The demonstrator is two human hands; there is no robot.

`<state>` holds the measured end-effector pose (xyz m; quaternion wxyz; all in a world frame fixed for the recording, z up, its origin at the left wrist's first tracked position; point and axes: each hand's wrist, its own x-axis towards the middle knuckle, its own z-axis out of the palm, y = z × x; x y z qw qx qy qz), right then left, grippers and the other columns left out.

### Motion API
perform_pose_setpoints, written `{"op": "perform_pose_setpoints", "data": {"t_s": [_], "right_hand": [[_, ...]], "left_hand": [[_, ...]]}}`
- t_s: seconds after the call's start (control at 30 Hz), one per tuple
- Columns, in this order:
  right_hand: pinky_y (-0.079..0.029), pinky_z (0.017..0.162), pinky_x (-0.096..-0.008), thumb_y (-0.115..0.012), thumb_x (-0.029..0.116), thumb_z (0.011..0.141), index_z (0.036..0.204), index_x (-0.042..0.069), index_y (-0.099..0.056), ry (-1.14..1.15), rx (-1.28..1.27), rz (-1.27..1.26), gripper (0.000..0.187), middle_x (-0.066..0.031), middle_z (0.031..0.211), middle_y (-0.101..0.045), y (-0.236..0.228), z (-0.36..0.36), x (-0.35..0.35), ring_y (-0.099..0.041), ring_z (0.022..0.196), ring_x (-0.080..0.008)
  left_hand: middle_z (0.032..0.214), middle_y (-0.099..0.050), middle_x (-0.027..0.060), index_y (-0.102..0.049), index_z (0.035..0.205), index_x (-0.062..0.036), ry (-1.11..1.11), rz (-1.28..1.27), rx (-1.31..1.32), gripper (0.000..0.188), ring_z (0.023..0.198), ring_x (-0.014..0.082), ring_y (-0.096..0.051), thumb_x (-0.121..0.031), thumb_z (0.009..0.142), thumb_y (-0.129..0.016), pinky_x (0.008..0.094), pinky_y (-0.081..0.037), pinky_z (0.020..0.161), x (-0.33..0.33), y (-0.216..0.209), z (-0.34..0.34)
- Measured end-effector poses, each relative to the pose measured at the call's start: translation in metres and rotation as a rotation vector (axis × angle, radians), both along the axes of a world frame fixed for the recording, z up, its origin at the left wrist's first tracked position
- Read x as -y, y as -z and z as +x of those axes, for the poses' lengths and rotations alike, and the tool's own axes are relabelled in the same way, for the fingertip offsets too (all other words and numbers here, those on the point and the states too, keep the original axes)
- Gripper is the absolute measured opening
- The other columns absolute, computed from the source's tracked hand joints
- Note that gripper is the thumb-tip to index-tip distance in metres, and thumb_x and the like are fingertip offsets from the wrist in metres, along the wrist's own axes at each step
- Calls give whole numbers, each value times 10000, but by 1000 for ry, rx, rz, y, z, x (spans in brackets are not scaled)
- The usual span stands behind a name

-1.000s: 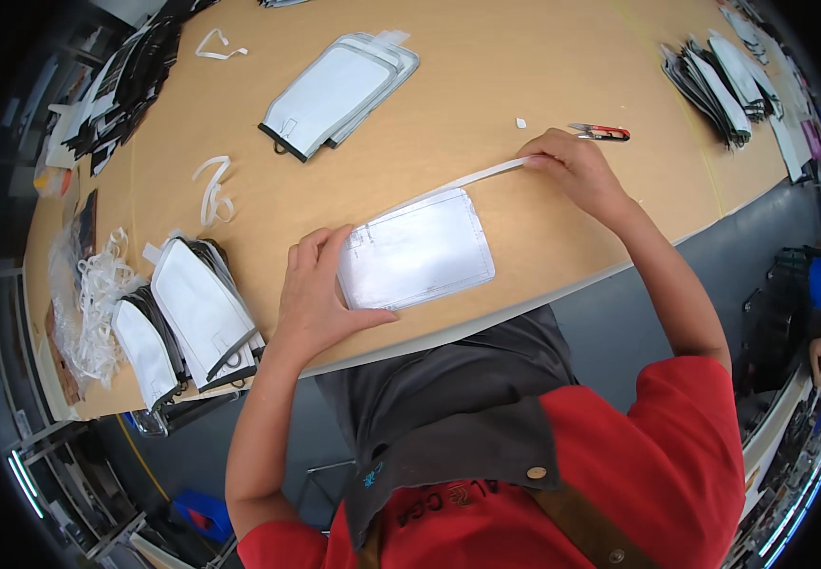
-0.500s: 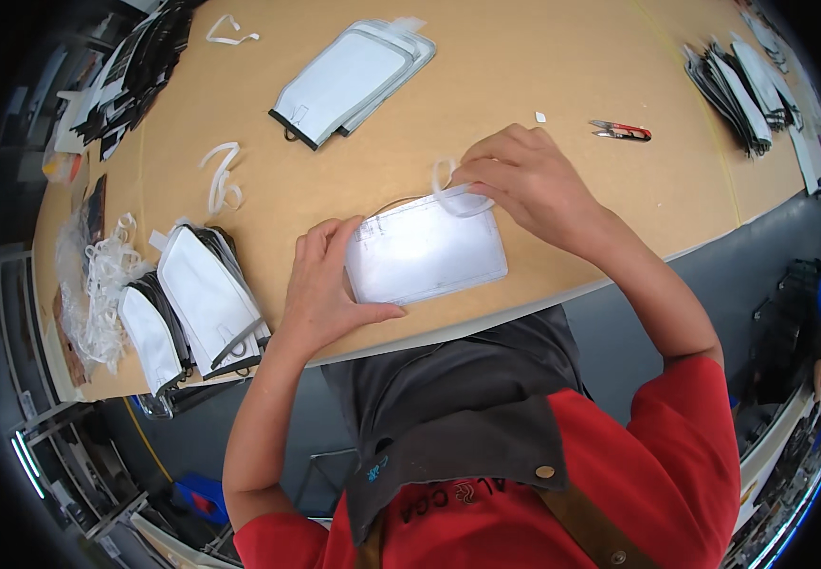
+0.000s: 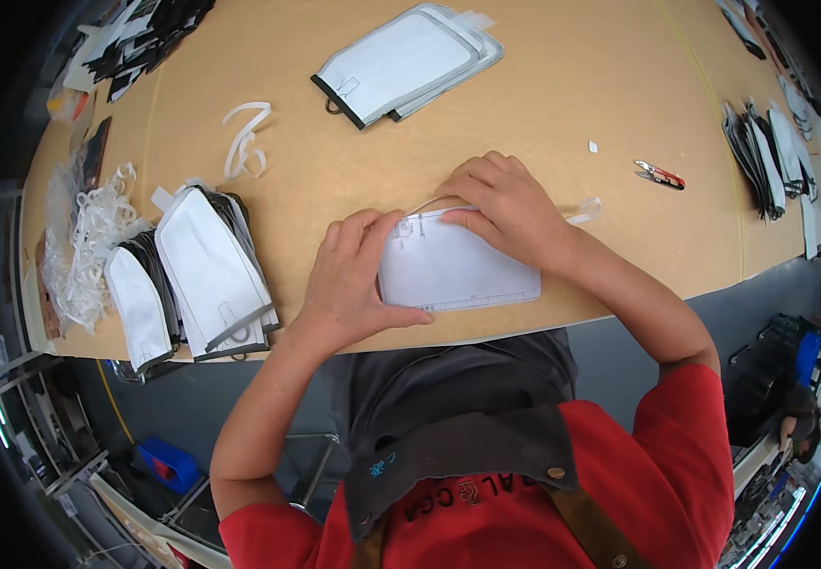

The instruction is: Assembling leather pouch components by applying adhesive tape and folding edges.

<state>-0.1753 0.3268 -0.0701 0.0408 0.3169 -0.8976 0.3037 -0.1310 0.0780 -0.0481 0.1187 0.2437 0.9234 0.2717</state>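
A white rectangular panel (image 3: 458, 270) with fine lines along its borders lies near the table's front edge. My left hand (image 3: 344, 280) grips its left end, thumb along the near edge and bent fingers at the far left corner. Over the far edge, my right hand (image 3: 501, 204) pinches a narrow white strip (image 3: 422, 203) that runs along that edge toward my left fingers. A loose white end (image 3: 586, 211) shows beyond my right wrist. My palm hides the panel's far right corner.
Stacked white pieces with dark edging (image 3: 406, 57) lie ahead; similar bundles (image 3: 207, 266) stand at left and dark-and-white bundles (image 3: 757, 156) at far right. Red-handled thread snips (image 3: 660, 175) lie right. White tape (image 3: 245, 142) and a tangled tape heap (image 3: 98, 232) lie left.
My right hand has moved left along the panel's far edge, closer to my left hand. The strip, looped up before, now lies along that edge. The whole view has shifted somewhat.
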Motion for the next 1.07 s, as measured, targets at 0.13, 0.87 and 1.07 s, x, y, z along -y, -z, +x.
{"op": "perform_pose_setpoints", "data": {"t_s": [0.13, 0.87, 1.07], "right_hand": [[-465, 835, -389, -679, 208, 856, 971, 68, -667, -71, 114, 58, 181, -83, 978, -624, 5, -20, 7, -581, 912, -292], [-424, 798, -356, -662, 108, 897, 889, 80, -651, 154, 335, 11, 31, -48, 813, -637, -10, -6, -91, -594, 758, -212], [-412, 821, -360, -672, 110, 888, 897, 84, -657, 190, 332, 33, 32, -43, 829, -645, -9, -1, -90, -591, 770, -204]], "left_hand": [[1315, -454, 133, -452, 1404, -85, -3, -3, 22, 1096, 1210, 340, -426, -427, 482, -935, 419, -400, 1034, 1, -2, -1], [1314, -470, 137, -455, 1400, -79, -44, -21, 70, 1044, 1183, 354, -440, -365, 514, -927, 426, -398, 1037, -4, -7, -3], [1315, -464, 150, -449, 1420, -72, -31, -17, 115, 1092, 1217, 336, -433, -368, 492, -943, 408, -399, 1040, -1, -5, -5]]}}
